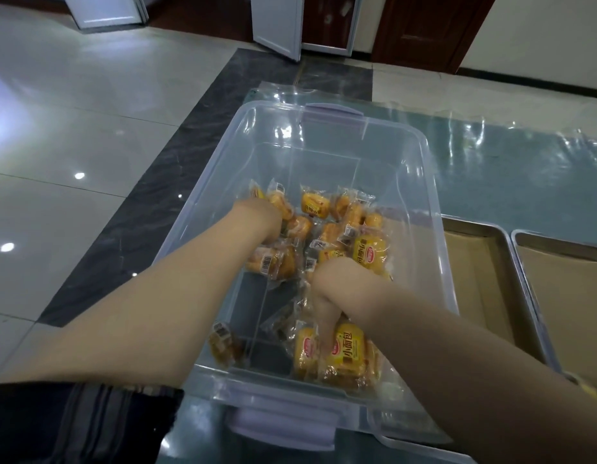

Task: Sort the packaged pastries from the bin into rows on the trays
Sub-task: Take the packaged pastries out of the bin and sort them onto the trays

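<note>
Both hands were down inside the clear plastic bin (pixel 421 182), which sat on a table under a shiny clear sheet (pixel 511 155). The packaged pastries (pixel 327 229) lay loose on the bin floor, mostly in a clump at the middle and a few more at the near end; none were on the trays. The left hand (pixel 262 222) reached into the far-left part of the clump, among the packets; its fingers were hidden under the wrist and wrappers, so could not tell if they were apart, together or clamped on anything. The right hand (pixel 330 286) was nearer and more central, pointing down at the near packets, with one finger (pixel 325 333) pushed between two yellow-labelled packets (pixel 349 349); the other fingers were out of sight, grip could not be told. Two metal trays sat to the right of the bin, side by side: the left tray (pixel 504 259) just beside the bin wall, the right tray (pixel 521 237) partly cut off by the frame edge. Both showed brown cardboard-coloured liners. Purple latch handles sat on the bin's far (pixel 334 110) and near (pixel 280 426) ends. Glossy tiled floor (pixel 73 135) lay to the left and far side, with white cabinet doors (pixel 277 25) at the far wall
</note>
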Demonstrator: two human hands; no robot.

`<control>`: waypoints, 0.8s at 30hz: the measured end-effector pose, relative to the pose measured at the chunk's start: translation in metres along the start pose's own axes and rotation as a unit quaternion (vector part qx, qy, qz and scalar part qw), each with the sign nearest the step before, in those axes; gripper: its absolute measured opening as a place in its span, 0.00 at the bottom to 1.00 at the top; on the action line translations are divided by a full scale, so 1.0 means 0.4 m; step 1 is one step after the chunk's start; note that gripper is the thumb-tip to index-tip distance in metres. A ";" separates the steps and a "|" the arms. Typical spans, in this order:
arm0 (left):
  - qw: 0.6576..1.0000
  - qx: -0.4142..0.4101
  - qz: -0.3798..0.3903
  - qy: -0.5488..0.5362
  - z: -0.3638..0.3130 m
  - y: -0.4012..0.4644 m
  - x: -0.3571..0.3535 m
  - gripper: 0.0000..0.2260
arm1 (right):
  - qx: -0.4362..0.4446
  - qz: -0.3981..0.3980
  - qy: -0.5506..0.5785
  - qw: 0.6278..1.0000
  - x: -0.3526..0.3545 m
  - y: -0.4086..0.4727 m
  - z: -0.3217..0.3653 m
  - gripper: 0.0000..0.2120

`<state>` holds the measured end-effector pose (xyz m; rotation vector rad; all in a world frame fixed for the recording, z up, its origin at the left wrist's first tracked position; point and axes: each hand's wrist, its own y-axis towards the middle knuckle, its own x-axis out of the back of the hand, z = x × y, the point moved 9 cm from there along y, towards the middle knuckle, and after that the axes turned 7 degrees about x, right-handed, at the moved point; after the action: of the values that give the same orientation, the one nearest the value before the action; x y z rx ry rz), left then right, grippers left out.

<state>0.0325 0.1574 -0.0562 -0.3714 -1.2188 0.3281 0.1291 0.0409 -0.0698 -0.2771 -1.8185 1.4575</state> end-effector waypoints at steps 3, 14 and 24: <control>0.999 -0.011 -0.028 -0.013 -0.011 0.002 0.012 0.02 | 0.030 0.031 -0.041 0.998 -0.049 0.026 0.051 0.37; 0.998 -0.016 -0.043 -0.035 -0.013 0.013 0.008 0.22 | -0.138 -0.162 0.004 0.977 0.030 0.068 -0.074 0.15; 0.992 0.011 -0.088 -0.092 0.006 0.041 0.028 0.19 | -0.125 -0.268 0.134 0.946 0.102 0.021 -0.150 0.23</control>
<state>0.0330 0.1774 -0.0534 -0.2162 -1.4182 0.2267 0.1399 0.1121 -0.0571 -0.0853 -1.6794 0.7733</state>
